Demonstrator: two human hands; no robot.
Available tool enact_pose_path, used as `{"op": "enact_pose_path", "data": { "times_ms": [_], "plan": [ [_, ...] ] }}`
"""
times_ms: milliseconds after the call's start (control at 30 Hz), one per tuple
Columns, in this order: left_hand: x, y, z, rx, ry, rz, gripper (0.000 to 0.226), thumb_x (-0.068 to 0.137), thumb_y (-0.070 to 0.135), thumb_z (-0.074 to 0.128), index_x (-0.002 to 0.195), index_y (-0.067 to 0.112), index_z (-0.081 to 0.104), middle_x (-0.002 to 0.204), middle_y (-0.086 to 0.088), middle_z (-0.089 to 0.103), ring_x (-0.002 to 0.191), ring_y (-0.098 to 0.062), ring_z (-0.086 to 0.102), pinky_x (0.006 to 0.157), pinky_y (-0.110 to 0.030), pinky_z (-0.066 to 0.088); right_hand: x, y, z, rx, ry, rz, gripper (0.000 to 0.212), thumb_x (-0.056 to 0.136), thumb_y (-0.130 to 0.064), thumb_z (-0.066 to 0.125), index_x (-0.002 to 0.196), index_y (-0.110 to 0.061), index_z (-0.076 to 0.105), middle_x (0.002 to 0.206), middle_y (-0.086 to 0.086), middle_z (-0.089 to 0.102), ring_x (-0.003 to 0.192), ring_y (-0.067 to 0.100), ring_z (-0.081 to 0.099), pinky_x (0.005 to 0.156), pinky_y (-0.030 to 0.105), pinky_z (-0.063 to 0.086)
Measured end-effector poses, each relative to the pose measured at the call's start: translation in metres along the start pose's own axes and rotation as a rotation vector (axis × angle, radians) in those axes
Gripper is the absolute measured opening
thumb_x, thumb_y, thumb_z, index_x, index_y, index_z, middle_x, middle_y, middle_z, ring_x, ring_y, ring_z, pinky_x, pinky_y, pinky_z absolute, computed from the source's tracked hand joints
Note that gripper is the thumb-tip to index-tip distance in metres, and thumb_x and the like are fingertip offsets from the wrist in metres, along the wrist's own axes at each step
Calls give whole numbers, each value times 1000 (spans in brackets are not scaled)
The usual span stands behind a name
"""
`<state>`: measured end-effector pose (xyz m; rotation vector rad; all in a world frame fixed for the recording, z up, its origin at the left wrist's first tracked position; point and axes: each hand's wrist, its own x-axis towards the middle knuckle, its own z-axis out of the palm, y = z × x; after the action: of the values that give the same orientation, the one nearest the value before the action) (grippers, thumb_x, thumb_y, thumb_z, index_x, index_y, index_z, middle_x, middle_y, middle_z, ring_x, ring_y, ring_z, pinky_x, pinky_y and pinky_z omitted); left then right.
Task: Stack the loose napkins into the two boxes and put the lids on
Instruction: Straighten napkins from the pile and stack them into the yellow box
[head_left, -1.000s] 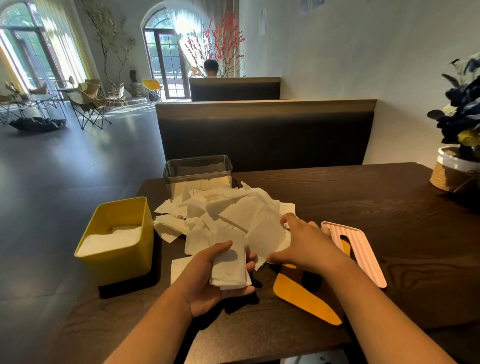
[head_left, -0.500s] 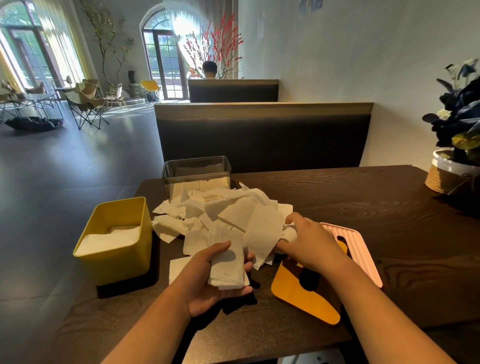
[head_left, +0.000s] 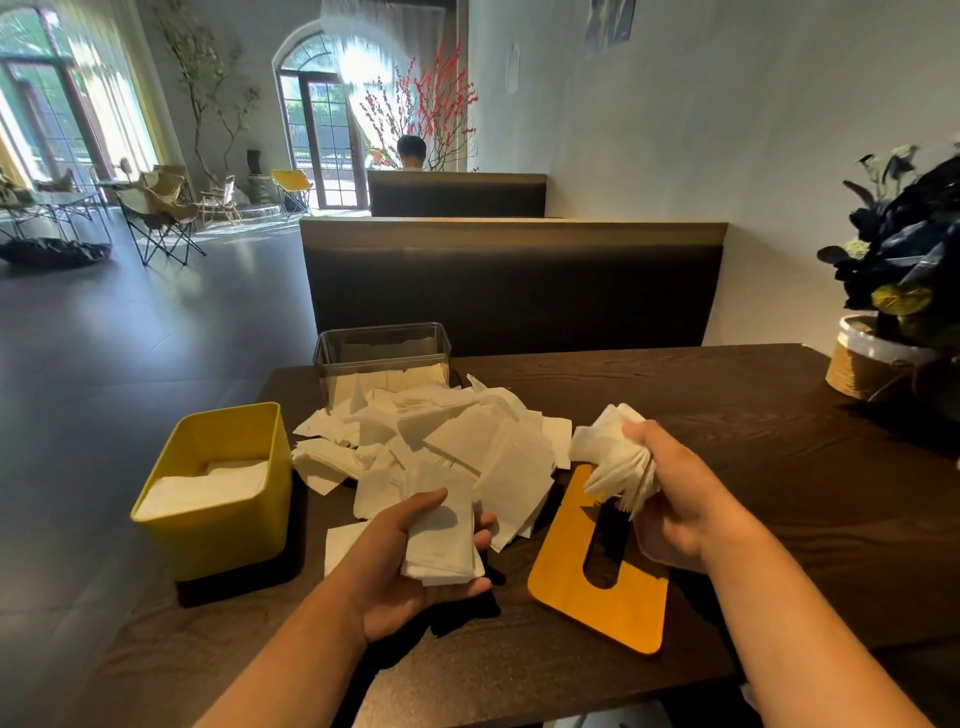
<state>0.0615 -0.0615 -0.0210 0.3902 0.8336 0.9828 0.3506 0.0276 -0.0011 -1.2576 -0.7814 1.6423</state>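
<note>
Head view: your left hand lies palm-up over the near part of the table, thumb and fingers curled round a flat napkin stack. Your right hand is clenched on a fanned napkin bundle, held above the far end of the yellow lid, which lies flat on the table with its slot showing. Between your hands and the clear box spreads the loose pile of napkins. At the table's left edge, the yellow box stands lidless, partly filled with napkins.
</note>
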Motion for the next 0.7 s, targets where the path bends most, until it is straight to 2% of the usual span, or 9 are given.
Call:
{"op": "enact_pose_path", "data": {
  "times_ms": [167, 300, 367, 433, 500, 700],
  "plan": [
    [-2, 2, 0, -7, -1, 4, 39, 100, 34, 58, 125, 6, 67, 136, -24, 67, 106, -27, 67, 88, -53, 57, -13, 8, 13, 396, -228, 5, 62, 87, -42, 65, 137, -5, 66, 107, 19, 68, 83, 26, 66, 79, 41, 48],
    [-2, 5, -2, -20, -13, 18, 43, 99, 36, 58, 121, 4, 74, 133, -22, 69, 104, -27, 67, 89, -54, 56, -21, 25, 35, 587, -365, 57, 69, 86, -52, 69, 135, -3, 68, 120, 19, 68, 93, 27, 67, 88, 42, 51],
    [-2, 6, -3, -37, -17, 33, 44, 98, 37, 59, 123, 5, 73, 135, -23, 68, 103, -28, 68, 89, -55, 54, -23, 33, 45, 649, -395, 74, 72, 85, -54, 71, 135, -2, 68, 126, 20, 68, 97, 29, 68, 88, 43, 54],
    [-2, 7, -5, -58, -26, 44, 44, 96, 37, 59, 114, 3, 80, 137, -22, 67, 103, -28, 66, 92, -56, 52, -26, 40, 55, 698, -423, 114, 71, 87, -51, 70, 138, -1, 64, 128, 21, 67, 98, 29, 69, 86, 42, 57],
    [-1, 8, -7, -73, -35, 43, 43, 96, 38, 60, 106, 3, 83, 137, -22, 67, 104, -28, 66, 95, -56, 50, -28, 45, 62, 717, -441, 162, 68, 91, -46, 68, 140, -1, 61, 130, 21, 66, 100, 30, 68, 90, 43, 53],
    [4, 9, -12, -88, -31, 54, 47, 94, 41, 62, 109, 1, 81, 128, -19, 71, 104, -26, 68, 92, -54, 55, -32, 53, 69, 584, -452, 172, 64, 94, -44, 61, 141, -1, 60, 141, 21, 63, 113, 33, 65, 100, 45, 45]
  ]
}}
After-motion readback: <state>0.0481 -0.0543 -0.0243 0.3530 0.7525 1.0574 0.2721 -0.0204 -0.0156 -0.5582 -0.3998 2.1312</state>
